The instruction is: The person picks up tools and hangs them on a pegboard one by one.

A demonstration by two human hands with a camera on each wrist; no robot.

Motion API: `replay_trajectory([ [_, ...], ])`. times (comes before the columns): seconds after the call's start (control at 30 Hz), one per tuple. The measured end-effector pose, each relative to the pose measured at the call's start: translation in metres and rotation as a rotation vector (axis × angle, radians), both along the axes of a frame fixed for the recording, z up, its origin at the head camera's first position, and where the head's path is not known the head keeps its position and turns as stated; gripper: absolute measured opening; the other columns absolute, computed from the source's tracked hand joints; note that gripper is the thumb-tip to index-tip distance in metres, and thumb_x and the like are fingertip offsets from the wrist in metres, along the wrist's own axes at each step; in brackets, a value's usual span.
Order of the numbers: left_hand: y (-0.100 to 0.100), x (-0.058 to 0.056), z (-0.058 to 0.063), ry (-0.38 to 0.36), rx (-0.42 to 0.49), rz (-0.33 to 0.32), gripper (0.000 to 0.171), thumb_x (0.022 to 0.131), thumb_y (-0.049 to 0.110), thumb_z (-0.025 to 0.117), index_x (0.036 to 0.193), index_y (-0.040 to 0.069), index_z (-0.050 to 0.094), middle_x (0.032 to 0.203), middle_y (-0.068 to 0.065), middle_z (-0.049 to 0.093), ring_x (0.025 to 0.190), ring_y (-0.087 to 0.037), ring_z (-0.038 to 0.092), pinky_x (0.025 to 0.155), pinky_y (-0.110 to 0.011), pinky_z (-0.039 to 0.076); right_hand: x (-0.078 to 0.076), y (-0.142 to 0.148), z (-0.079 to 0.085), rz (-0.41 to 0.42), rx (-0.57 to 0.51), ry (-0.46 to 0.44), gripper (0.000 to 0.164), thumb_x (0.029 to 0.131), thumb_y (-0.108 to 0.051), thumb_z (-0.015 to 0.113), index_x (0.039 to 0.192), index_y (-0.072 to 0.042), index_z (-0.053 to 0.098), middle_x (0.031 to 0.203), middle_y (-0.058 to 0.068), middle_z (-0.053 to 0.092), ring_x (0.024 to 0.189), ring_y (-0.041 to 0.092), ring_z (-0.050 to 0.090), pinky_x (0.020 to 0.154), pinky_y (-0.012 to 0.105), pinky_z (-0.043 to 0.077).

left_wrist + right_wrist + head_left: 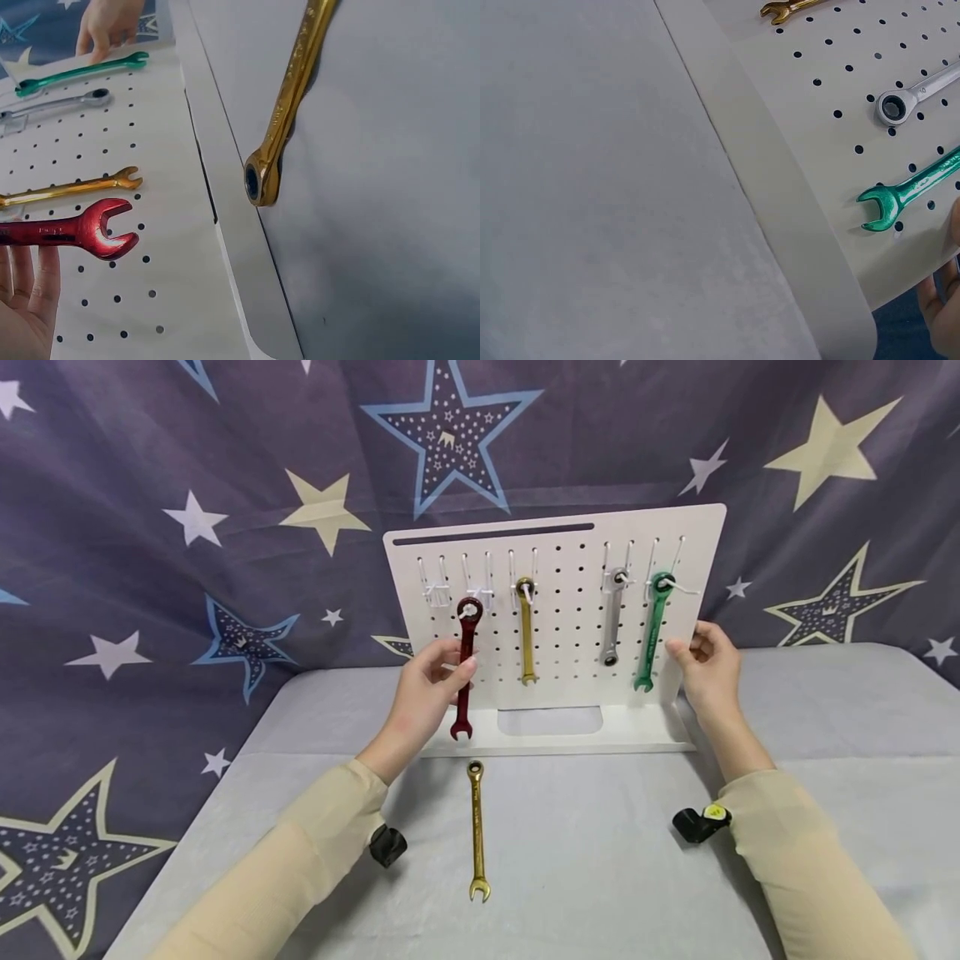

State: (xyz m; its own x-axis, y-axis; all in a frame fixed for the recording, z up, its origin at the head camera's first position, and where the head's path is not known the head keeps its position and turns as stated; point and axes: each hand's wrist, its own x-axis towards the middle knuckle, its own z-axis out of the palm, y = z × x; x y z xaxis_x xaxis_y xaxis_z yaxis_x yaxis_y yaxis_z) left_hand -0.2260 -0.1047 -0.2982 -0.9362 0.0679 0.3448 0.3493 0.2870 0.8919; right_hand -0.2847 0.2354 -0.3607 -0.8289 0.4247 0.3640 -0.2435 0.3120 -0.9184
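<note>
A dark red combination wrench [462, 697] hangs upright in front of a white pegboard [558, 647], its ring end at a hook. My left hand [431, 687] pinches its shaft, thumb in front and fingers behind. In the left wrist view the red wrench's open jaw [101, 229] stands out from the board. My right hand [708, 672] grips the pegboard's right edge, thumb on the front, other fingers partly hidden behind. Nearest to it hangs a green wrench [652, 639]. A silver wrench [613, 622] and a gold wrench [527, 639] hang on other hooks.
Another gold wrench [477, 835] lies on the grey cloth-covered table [592, 852], in front of the pegboard's base [637, 739]. At the board's left is a hook [437, 593] with no wrench on it. A star-patterned curtain [247, 460] hangs behind.
</note>
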Motion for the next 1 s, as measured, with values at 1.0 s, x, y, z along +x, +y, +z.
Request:
replay_trajectory([
  [1.0, 0.013, -0.049, -0.009, -0.038, 0.062, 0.096, 0.021, 0.095, 0.011, 0.068, 0.113, 0.001, 0.066, 0.092, -0.006, 0.062, 0.074, -0.01, 0.056, 0.059, -0.023, 0.05, -0.002, 0.0, -0.002, -0.003, -0.044, 0.017, 0.031, 0.09, -0.009, 0.071, 0.117, 0.003, 0.06, 0.082, -0.008, 0.052, 0.078, 0.005, 0.049, 0.07, 0.014, 0.043],
])
